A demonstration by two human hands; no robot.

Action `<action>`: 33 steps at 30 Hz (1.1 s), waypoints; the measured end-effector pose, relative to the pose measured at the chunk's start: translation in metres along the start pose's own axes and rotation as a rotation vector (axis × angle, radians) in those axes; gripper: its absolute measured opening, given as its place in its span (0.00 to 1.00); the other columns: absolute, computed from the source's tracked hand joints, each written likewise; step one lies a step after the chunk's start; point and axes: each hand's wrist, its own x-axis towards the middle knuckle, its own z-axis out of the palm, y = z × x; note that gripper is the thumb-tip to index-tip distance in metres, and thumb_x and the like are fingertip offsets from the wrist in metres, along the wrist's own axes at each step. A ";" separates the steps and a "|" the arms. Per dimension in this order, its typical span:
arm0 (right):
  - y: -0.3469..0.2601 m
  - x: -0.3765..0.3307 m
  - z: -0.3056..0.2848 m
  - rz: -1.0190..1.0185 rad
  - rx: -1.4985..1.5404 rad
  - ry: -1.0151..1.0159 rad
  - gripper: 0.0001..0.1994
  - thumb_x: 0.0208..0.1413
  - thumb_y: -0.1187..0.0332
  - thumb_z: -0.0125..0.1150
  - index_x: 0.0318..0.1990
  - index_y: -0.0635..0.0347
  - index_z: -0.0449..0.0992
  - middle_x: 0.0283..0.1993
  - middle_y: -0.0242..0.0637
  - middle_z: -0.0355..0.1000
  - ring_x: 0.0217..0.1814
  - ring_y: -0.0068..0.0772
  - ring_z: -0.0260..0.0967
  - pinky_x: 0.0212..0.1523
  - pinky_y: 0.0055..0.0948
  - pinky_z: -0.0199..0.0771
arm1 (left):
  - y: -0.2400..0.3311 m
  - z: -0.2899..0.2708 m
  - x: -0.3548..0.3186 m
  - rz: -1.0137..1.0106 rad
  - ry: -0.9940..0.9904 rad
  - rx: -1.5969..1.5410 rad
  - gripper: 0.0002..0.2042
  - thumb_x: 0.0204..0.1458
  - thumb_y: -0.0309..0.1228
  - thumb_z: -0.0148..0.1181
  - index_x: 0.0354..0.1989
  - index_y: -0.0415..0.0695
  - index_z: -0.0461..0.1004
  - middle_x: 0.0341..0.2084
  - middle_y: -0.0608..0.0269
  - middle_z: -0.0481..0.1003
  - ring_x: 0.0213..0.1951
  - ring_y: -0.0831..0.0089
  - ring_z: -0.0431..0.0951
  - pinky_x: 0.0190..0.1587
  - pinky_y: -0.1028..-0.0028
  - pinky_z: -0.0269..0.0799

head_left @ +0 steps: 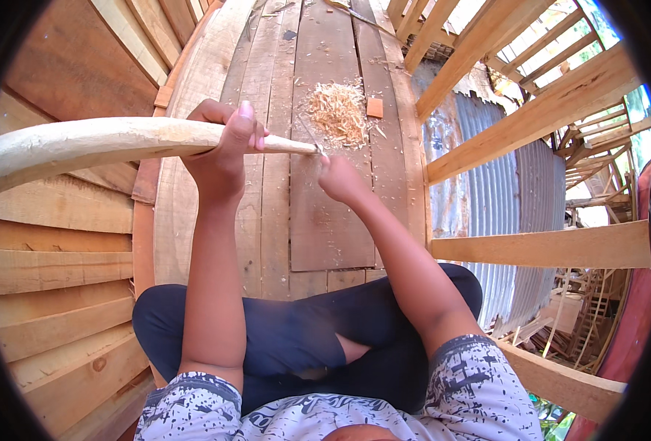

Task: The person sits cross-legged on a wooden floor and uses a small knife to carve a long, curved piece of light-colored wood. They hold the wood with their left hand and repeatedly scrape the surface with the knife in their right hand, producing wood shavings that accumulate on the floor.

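A long pale wooden pole point(109, 138), stripped of bark and curved in this view, reaches in from the left edge and narrows toward its tip. My left hand point(226, 138) is closed around it near the thin end, thumb on top. At the tapered tip, my right hand point(340, 178) is closed in a fist on a knife. The thin knife blade point(310, 132) crosses the pole's end, pointing up and away; its handle is hidden in the fist. Beyond the tip lies a heap of wood shavings point(338, 114) on the planks.
I sit cross-legged on a plank floor point(333, 235) strewn with chips. A small orange-brown block point(375, 107) lies beside the heap. A board wall point(54, 272) rises on the left. Wooden railing point(538, 245) runs along the right, with corrugated metal sheets point(498, 184) below it.
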 end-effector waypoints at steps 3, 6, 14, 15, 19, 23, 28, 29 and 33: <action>-0.003 -0.008 0.007 -0.068 -0.085 0.081 0.20 0.68 0.61 0.43 0.38 0.73 0.76 0.36 0.63 0.74 0.41 0.59 0.75 0.44 0.50 0.72 | 0.000 -0.003 0.003 -0.004 0.032 -0.017 0.13 0.56 0.26 0.58 0.21 0.48 0.62 0.13 0.68 0.64 0.18 0.77 0.66 0.32 0.68 0.73; -0.062 -0.039 -0.008 -0.268 0.106 -0.007 0.21 0.68 0.61 0.41 0.38 0.72 0.75 0.34 0.62 0.74 0.40 0.59 0.74 0.45 0.51 0.72 | -0.001 -0.009 -0.001 -0.008 0.120 -0.016 0.13 0.56 0.26 0.58 0.20 0.48 0.62 0.13 0.68 0.63 0.18 0.76 0.66 0.32 0.68 0.73; -0.047 -0.028 0.003 -0.287 0.005 0.012 0.22 0.69 0.60 0.39 0.40 0.72 0.75 0.34 0.61 0.74 0.38 0.61 0.74 0.44 0.51 0.73 | -0.001 -0.016 0.003 -0.009 0.137 -0.035 0.14 0.55 0.26 0.58 0.20 0.49 0.62 0.13 0.69 0.63 0.19 0.76 0.66 0.32 0.68 0.72; -0.058 -0.037 -0.005 -0.377 0.043 0.001 0.22 0.69 0.60 0.39 0.41 0.72 0.75 0.35 0.61 0.75 0.38 0.61 0.74 0.44 0.50 0.74 | -0.001 -0.016 0.002 -0.009 0.144 -0.026 0.14 0.55 0.26 0.58 0.20 0.49 0.62 0.13 0.69 0.63 0.19 0.76 0.66 0.32 0.68 0.72; 0.009 0.001 0.016 -0.153 -0.050 0.138 0.20 0.68 0.61 0.44 0.35 0.74 0.73 0.33 0.63 0.73 0.36 0.64 0.72 0.40 0.54 0.70 | -0.005 -0.010 0.005 0.000 0.053 -0.047 0.14 0.55 0.26 0.58 0.20 0.49 0.61 0.13 0.69 0.63 0.18 0.76 0.66 0.32 0.68 0.71; -0.029 -0.014 0.005 -0.235 -0.037 0.044 0.21 0.69 0.60 0.43 0.35 0.73 0.73 0.34 0.63 0.73 0.36 0.64 0.71 0.40 0.53 0.70 | -0.001 -0.015 0.000 0.002 0.093 -0.024 0.14 0.55 0.26 0.57 0.20 0.49 0.61 0.13 0.68 0.63 0.19 0.76 0.65 0.32 0.68 0.71; 0.002 0.002 0.016 -0.170 0.006 0.174 0.20 0.68 0.61 0.44 0.36 0.71 0.75 0.35 0.62 0.74 0.39 0.63 0.73 0.41 0.54 0.71 | -0.004 -0.006 0.003 0.000 -0.005 -0.032 0.15 0.54 0.26 0.57 0.19 0.49 0.60 0.13 0.68 0.63 0.18 0.76 0.65 0.31 0.68 0.71; 0.001 -0.001 0.017 -0.154 -0.015 0.157 0.20 0.67 0.61 0.44 0.36 0.71 0.75 0.35 0.62 0.74 0.39 0.63 0.73 0.42 0.54 0.71 | -0.003 -0.006 0.000 -0.003 -0.026 -0.030 0.14 0.54 0.26 0.57 0.18 0.49 0.60 0.12 0.68 0.63 0.17 0.76 0.65 0.30 0.68 0.70; -0.047 -0.032 -0.012 -0.309 0.040 -0.046 0.19 0.67 0.61 0.44 0.38 0.70 0.76 0.37 0.61 0.75 0.42 0.60 0.74 0.45 0.51 0.71 | -0.005 -0.029 -0.001 0.079 -0.192 -0.047 0.13 0.51 0.24 0.55 0.17 0.48 0.60 0.11 0.67 0.63 0.15 0.75 0.65 0.29 0.68 0.69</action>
